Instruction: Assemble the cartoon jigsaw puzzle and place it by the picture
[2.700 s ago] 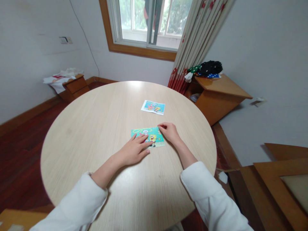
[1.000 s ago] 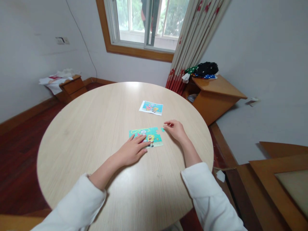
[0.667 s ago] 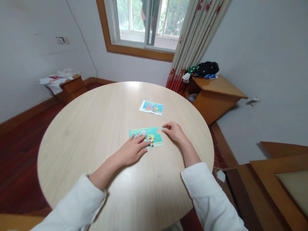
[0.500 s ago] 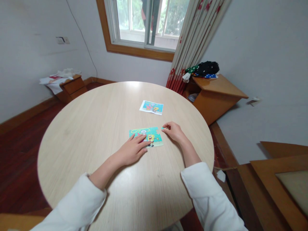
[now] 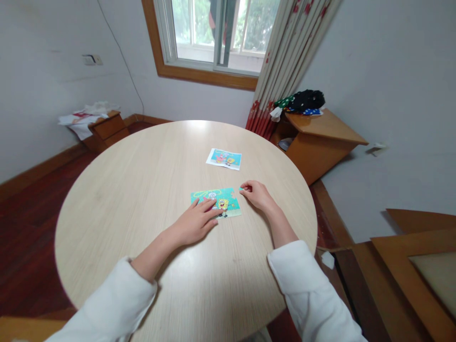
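A jigsaw puzzle [image 5: 230, 195] with cartoon figures on a turquoise ground lies on the round table. Its upper right corner has a gap with a jagged edge. My left hand [image 5: 197, 219] rests flat on the puzzle's lower left part, fingers spread, covering some of the picture. Just right of the gap, my right hand [image 5: 257, 193] pinches a small turquoise puzzle piece [image 5: 241, 189], mostly hidden by the fingers and apart from the puzzle. Farther back lies a printed picture [image 5: 224, 159] with the same scene and a white border.
The pale round wooden table [image 5: 117, 204] fills the middle of the view. Beyond it stand a cabinet [image 5: 320, 137] with cloths on top at right and a small wooden cabinet [image 5: 110, 129] at left. A curtain [image 5: 281, 61] hangs by the window.
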Available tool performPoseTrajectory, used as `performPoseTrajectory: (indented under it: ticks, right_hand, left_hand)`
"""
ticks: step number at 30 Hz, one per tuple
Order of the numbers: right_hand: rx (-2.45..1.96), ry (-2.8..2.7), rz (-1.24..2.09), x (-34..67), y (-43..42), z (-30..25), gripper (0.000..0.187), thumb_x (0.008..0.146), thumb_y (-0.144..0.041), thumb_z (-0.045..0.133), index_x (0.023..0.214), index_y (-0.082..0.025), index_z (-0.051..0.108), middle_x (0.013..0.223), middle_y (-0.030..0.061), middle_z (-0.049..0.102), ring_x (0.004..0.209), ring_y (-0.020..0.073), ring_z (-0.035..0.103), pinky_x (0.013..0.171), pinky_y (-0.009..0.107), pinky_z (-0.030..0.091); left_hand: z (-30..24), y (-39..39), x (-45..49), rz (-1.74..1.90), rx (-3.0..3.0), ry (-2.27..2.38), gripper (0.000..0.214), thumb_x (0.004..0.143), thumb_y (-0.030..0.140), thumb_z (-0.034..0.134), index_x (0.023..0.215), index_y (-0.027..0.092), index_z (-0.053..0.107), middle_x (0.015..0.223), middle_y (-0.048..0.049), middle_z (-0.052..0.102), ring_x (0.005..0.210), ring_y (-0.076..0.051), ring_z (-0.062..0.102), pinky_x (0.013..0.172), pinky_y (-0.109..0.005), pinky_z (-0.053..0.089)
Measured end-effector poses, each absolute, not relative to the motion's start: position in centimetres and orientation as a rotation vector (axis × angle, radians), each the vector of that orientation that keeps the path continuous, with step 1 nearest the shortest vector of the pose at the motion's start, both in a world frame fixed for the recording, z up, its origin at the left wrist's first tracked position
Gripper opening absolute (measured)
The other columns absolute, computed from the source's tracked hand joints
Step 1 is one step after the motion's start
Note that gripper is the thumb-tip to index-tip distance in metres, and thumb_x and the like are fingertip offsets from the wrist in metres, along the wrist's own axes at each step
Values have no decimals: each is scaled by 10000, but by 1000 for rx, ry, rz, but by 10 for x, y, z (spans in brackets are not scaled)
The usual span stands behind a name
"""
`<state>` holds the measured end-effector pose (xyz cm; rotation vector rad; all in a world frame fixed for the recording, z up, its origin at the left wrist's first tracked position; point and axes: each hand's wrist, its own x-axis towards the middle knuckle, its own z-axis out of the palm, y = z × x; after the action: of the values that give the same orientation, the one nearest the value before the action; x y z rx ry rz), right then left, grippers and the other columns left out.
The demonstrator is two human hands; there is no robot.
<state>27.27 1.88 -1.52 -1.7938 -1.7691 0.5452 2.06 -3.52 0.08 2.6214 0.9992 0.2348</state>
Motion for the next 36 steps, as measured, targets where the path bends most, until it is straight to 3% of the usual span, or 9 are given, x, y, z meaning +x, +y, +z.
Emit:
performPoseTrajectory:
  ticks: [8,20,36]
  right_hand:
    - [-1831,-1745,555,273,18,-13,147,695,-190,701,839,-161,693,782,42,675,708,144,597,659,254,437]
    - [-1894,-1797,532,270,17,-13,73,760,-172,636,821,-162,673,832,46,658,740,138,576,685,253,421]
    - [-1873,-1713,611,264,13,-2,56,708,-126,661,751,-146,692,720,43,680,647,130,586,624,235,420]
  left_hand:
    - [-1,-35,20,235,2606,1004,419,963,359,337,1346,276,486,1453,-94,424,1354,-271,346,1108,-519,219]
    - [1,-34,21,168,2617,1017,427,968,353,337,1366,271,466,1476,-97,394,1374,-265,320,1117,-509,198]
    - [0,-34,20,189,2591,1018,418,963,349,358,1355,272,480,1477,-94,391,1373,-276,320,1120,-520,200]
